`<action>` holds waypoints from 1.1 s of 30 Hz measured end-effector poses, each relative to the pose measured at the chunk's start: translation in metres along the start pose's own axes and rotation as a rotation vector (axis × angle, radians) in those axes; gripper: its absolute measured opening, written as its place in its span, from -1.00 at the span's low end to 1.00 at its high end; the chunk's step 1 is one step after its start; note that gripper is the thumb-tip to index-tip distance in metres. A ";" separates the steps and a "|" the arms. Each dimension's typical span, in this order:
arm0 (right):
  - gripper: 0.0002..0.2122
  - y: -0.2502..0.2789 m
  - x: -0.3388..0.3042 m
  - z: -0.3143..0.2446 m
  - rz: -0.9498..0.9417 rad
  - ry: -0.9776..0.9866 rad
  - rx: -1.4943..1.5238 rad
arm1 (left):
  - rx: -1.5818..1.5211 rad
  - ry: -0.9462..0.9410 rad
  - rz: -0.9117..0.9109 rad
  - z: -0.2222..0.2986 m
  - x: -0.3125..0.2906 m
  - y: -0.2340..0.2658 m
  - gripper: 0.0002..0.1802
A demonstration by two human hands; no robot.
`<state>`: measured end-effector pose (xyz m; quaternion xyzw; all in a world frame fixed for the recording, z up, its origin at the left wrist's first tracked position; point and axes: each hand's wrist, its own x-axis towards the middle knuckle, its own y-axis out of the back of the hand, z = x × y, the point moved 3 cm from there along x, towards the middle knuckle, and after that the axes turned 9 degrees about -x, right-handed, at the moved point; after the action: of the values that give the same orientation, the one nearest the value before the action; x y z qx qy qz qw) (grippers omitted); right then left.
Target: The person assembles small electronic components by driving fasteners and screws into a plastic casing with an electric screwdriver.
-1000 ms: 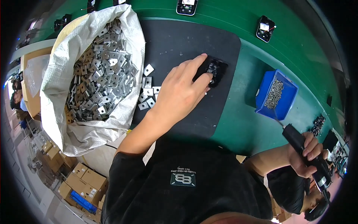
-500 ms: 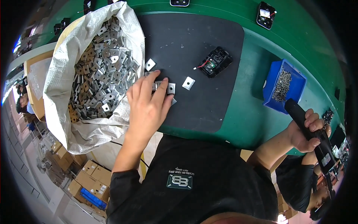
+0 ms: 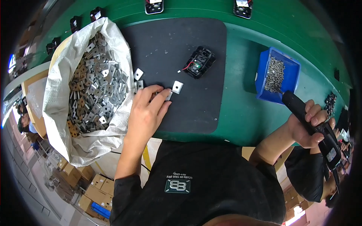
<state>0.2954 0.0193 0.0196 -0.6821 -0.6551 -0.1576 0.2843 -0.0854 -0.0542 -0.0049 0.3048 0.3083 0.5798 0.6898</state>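
Note:
My left hand (image 3: 145, 113) rests on the dark mat (image 3: 200, 109), its fingertips closed around a small square metal plate (image 3: 168, 96) with others partly hidden beneath. A lone plate with a hole (image 3: 177, 87) lies just beyond the fingers, and another plate (image 3: 138, 74) sits near the sack. Wrapped in my right hand (image 3: 311, 122) is a black electric screwdriver (image 3: 295, 104), its tip over the near right edge of a blue bin (image 3: 261, 81) of screws (image 3: 275, 74). A black plastic housing (image 3: 200, 62) with a red wire and small green board lies on the mat.
At the left, a white woven sack (image 3: 56, 120) stands open, full of metal plates (image 3: 102, 83). Several black-and-white units, one of them a housing (image 3: 243, 8), line the far green surface. Small black parts (image 3: 330, 103) lie at the right. Another person's dark sleeve (image 3: 304, 173) is beyond my right arm.
The whole view has shifted. My left fingers have drawn closer together and moved a plate nearer to the lone one, uncovering plates beside the sack. My right hand still holds the screwdriver by the bin.

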 end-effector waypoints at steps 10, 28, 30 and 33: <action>-0.51 -0.006 0.000 -0.006 0.005 0.023 -0.016 | -0.008 0.077 0.042 0.003 0.006 0.000 -0.65; -0.47 -0.012 0.002 -0.008 0.028 0.043 0.015 | -0.208 0.018 0.087 0.020 0.025 0.005 -0.84; -0.48 -0.013 0.002 -0.009 0.029 0.043 0.026 | -0.238 -0.014 0.123 0.029 0.038 0.007 -0.84; -0.48 -0.013 0.002 -0.010 0.032 0.046 0.032 | -0.232 -0.092 0.165 0.038 0.065 0.008 -0.80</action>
<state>0.2843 0.0145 0.0314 -0.6841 -0.6398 -0.1582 0.3125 -0.0524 0.0084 0.0204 0.2733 0.1812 0.6518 0.6839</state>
